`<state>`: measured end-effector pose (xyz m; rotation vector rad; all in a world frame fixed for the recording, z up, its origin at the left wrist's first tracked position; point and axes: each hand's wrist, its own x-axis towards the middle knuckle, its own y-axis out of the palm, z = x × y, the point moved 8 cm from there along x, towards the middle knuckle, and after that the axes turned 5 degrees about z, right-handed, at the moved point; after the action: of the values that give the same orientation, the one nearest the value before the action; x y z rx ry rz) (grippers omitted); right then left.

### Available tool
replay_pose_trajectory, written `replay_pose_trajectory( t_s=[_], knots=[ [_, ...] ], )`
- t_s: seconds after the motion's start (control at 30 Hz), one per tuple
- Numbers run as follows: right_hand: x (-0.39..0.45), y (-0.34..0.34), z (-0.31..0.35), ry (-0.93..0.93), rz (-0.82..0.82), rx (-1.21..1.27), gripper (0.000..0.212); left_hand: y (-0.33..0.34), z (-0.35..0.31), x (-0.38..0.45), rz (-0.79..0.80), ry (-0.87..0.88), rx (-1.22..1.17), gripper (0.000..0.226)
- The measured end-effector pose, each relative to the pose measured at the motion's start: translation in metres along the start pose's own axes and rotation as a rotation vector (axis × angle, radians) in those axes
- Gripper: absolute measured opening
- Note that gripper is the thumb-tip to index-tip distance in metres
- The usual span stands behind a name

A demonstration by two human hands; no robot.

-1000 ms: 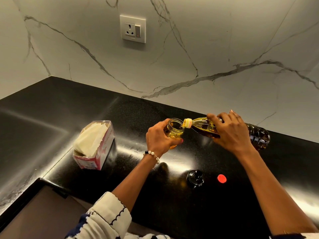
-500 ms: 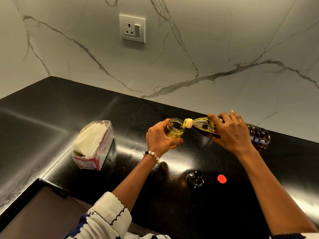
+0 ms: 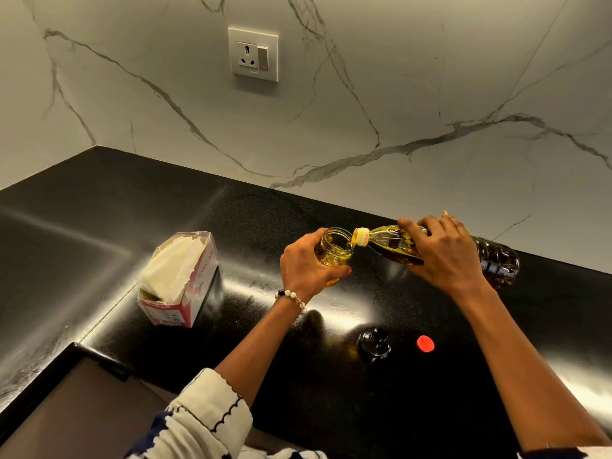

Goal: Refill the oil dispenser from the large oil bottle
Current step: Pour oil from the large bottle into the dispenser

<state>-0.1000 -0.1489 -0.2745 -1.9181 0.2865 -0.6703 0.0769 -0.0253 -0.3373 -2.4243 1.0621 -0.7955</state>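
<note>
1. Currently the left hand (image 3: 306, 265) is gripping the oil dispenser (image 3: 334, 251) upright, mouth open, lifted just over the countertop (image 3: 265, 210).
2. Bottle neck (image 3: 361, 237) is sitting at the dispenser's rim; oil looks to be running in.
3. Right hand (image 3: 440, 250) is wrapping the large oil bottle (image 3: 490, 260); long axis is lying near-horizontal, base out right.
4. Dispenser lid (image 3: 373, 341) and red cap (image 3: 425, 343) are lying nearer the person, off to the right.
</note>
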Motion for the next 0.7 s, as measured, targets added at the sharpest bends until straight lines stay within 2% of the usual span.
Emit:
replay_pose_trajectory(
  t_s=[0.7],
  knots=[
    [0.0021,-0.0024,-0.0012,-0.004,0.004,-0.018,0.096,0.0018,0.0014,0.0007,0.005,0.001,0.005,0.075]
  ],
)
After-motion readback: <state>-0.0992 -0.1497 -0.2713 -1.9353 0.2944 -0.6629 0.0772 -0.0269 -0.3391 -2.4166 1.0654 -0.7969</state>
